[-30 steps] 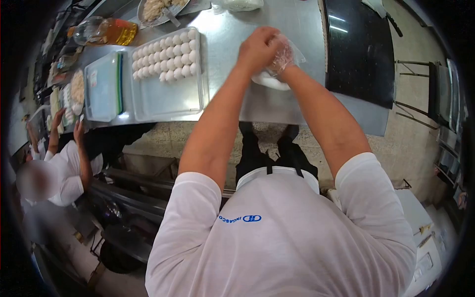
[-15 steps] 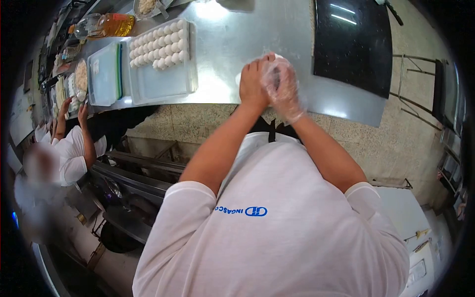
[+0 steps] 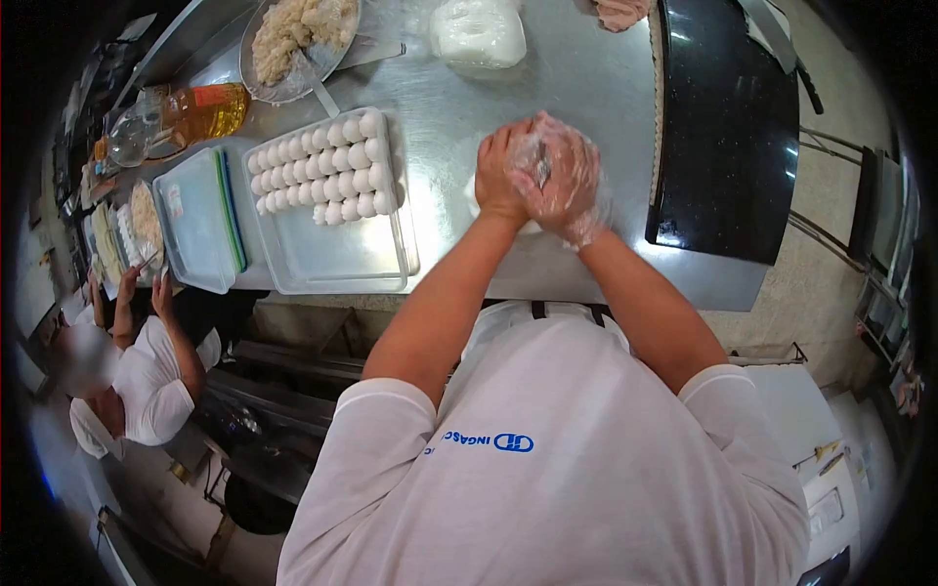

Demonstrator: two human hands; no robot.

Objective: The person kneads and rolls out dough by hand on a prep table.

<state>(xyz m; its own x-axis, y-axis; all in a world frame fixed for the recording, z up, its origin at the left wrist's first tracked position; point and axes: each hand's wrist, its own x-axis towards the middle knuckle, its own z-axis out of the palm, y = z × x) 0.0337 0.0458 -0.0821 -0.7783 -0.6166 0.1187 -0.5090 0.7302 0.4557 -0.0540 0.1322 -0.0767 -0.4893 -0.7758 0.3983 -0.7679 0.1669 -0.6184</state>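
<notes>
White dough-like mass [image 3: 475, 203] lies on the worktop [image 3: 445, 146], mostly hidden beneath the left hand [image 3: 501, 171] and right hand [image 3: 570, 174], which touch. Whether the fingers grip it cannot be told. Judged risks: uneven pressure could skid it; the right's loose plastic glove [image 3: 590, 210] could tear.

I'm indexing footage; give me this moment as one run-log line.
left hand: over white mass | right hand: in clear plastic, against left hand | leftward: tray holding white balls | beyond hands: wrapped white block
</notes>
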